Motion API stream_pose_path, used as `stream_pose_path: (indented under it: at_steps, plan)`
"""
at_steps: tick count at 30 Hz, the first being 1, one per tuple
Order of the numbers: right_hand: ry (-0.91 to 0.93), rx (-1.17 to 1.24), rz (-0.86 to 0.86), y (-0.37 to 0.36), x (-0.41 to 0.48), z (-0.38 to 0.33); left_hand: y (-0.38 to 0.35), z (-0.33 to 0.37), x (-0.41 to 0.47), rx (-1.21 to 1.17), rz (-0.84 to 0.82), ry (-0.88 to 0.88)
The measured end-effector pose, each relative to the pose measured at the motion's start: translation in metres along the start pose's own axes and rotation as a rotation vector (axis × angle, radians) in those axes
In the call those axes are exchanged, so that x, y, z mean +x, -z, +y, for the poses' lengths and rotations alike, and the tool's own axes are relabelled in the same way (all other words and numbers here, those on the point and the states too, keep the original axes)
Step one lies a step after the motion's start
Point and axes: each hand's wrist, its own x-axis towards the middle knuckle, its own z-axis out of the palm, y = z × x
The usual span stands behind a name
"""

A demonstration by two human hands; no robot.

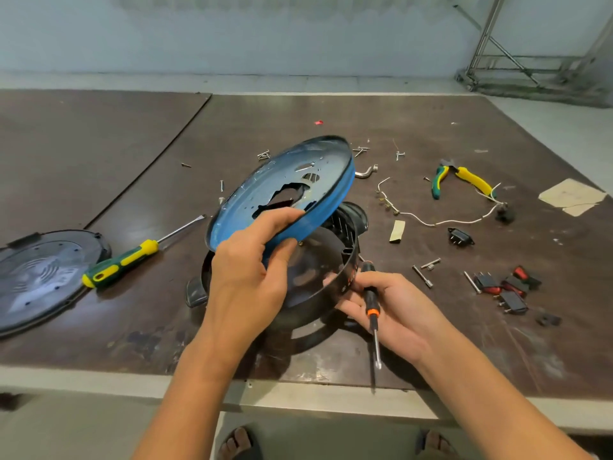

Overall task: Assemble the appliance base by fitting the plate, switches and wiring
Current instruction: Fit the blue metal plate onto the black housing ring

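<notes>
Green-yellow screwdriver [126, 262] left on table [298, 111]; pliers [461, 180] right; pale scrap [570, 195] beyond, possibly paper; metal frame [517, 58] behind.

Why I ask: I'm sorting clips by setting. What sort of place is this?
Probably a small appliance repair or assembly workshop: a scuffed brown workbench, hand tools such as the green-and-yellow pliers and screwdriver, and loose rocker switches and wiring lying about.

forearms [185, 393]: bare up to the frame edge | left hand [245, 270], right hand [394, 310]: bare | feet [237, 441]: dark open sandals [253, 452], toes showing
</notes>
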Motion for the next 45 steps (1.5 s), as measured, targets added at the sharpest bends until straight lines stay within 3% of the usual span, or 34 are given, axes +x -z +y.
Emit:
stream_pose_path:
  at_steps: [4,11,19,24,29,37,45]
  plan:
    - [0.033,-0.301,0.064,0.003,-0.001,-0.007,-0.003,-0.005,-0.002,0.065,-0.036,-0.032]
    - [0.164,-0.41,0.111,0.009,0.003,-0.016,-0.007,-0.009,-0.004,0.086,-0.031,-0.042]
    - [0.325,-0.885,0.152,0.013,0.002,-0.028,-0.011,-0.011,-0.007,0.119,-0.052,-0.072]
    - [0.281,-0.758,0.161,0.01,-0.003,-0.036,-0.013,-0.011,-0.007,0.149,-0.081,-0.094]
    - [0.115,-0.36,0.134,0.014,-0.003,-0.048,-0.014,-0.01,-0.008,0.155,-0.092,-0.092]
    - [0.095,-0.397,0.143,0.015,-0.004,-0.052,-0.02,-0.008,-0.01,0.173,-0.102,-0.116]
    - [0.156,-0.599,0.177,0.013,-0.01,-0.058,-0.023,-0.004,-0.013,0.227,-0.136,-0.143]
